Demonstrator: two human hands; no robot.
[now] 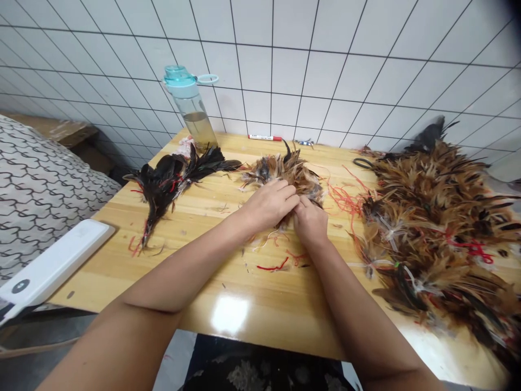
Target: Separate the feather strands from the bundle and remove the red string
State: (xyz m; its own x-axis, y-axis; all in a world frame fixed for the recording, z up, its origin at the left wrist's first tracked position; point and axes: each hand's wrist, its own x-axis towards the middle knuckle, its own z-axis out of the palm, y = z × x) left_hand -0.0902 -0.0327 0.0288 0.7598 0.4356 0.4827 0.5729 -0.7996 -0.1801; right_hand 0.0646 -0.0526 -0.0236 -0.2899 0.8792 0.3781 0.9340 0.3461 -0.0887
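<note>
Head view: left hand (272,203) meets right hand (311,221), both curled, contents hidden; feather bundle (300,172) lies beneath and beyond.

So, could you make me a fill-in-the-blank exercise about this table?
The bare left hand and bare right hand meet at a small feather bundle coloured mostly ____.
A black feather bundle lies to the ____ of that small one.
The slim marker near the white tiled wall is white and ____.
Missing words: brown; left; red
</note>
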